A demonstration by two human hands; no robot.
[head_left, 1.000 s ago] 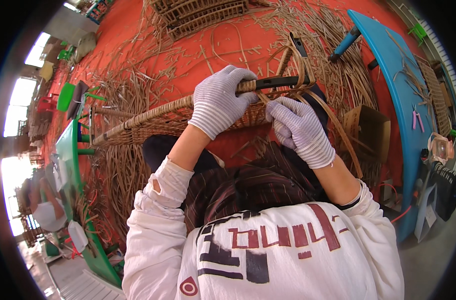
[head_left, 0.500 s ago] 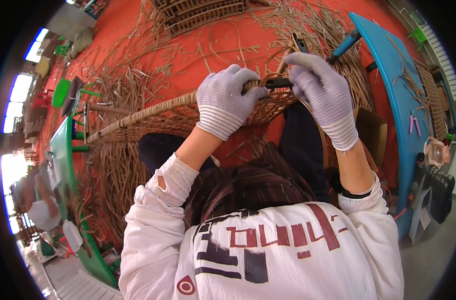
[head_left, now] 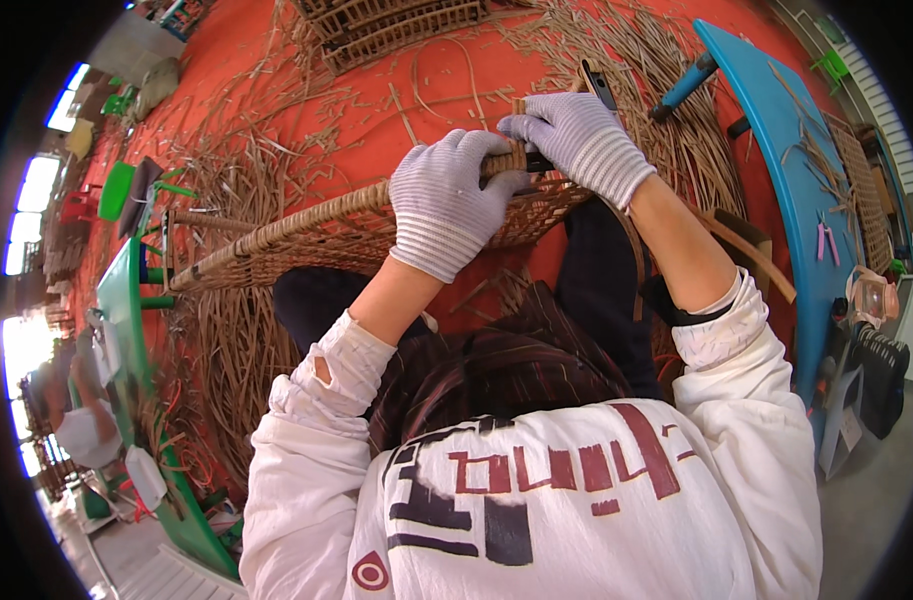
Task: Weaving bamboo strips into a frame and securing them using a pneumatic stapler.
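Observation:
A woven rattan panel (head_left: 296, 245) lies across my knees, its top bar (head_left: 316, 214) wrapped in brown strip and running from far left to the middle. My left hand (head_left: 446, 200), in a pale striped knit glove, is closed round this bar near the wrapping's right end. Just beyond it a short bare black stretch (head_left: 539, 162) of the frame shows. My right hand (head_left: 581, 140), gloved alike, is over that stretch with fingers bent together at a flat brown strip (head_left: 519, 105). The fingertips are partly hidden. A black frame end (head_left: 598, 84) sticks up past the right hand.
Loose strips (head_left: 241, 330) pile up at left, more (head_left: 666, 110) at far right, on a red floor (head_left: 376, 110). A blue table (head_left: 776, 150) with pink-handled pliers (head_left: 827, 243) stands at right, a green table (head_left: 126, 300) at left. Woven racks (head_left: 406, 40) stand ahead. A person (head_left: 86, 415) sits far left.
My right hand has moved left, over the bar and close to my left hand. A length of strip now swings out to the right below my right forearm. The left hand stays nearly still.

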